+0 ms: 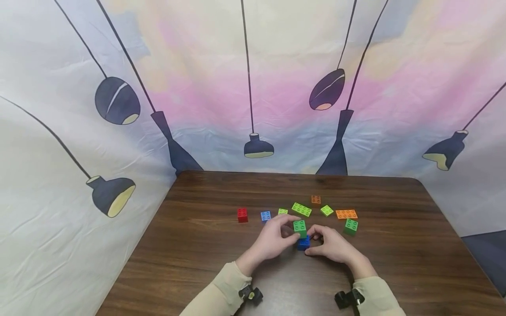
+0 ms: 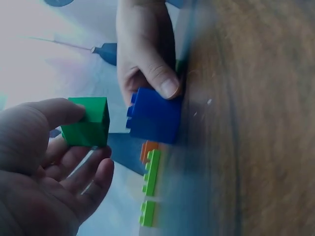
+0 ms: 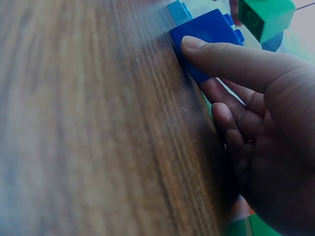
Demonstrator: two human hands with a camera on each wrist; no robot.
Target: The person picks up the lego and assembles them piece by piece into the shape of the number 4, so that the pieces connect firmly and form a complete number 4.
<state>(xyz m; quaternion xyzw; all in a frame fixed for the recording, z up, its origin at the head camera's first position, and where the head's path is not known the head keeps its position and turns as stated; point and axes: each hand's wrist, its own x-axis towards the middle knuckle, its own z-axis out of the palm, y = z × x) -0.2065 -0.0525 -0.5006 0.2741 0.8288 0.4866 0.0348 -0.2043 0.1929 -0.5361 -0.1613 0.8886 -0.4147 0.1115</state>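
Observation:
My left hand [image 1: 272, 238] pinches a green building brick [image 2: 88, 122] between thumb and fingers, studs facing up in the head view. Just below it, a dark blue brick [image 1: 303, 243] sits on the table. The right hand [image 1: 332, 244] grips that blue brick by its sides, with the thumb [image 3: 216, 51] along one face. In the left wrist view a gap shows between the green brick's underside and the blue studs. The right wrist view shows the green brick's hollow bottom [image 3: 253, 20] apart from the blue brick.
On the brown wooden table [image 1: 189, 245], behind the hands, lie a red brick [image 1: 242, 215], a light blue brick [image 1: 265, 216], several lime bricks [image 1: 301, 209], orange bricks [image 1: 346, 214] and another green brick [image 1: 350, 226] at the right. A printed cloth [image 1: 284, 87] hangs behind the table.

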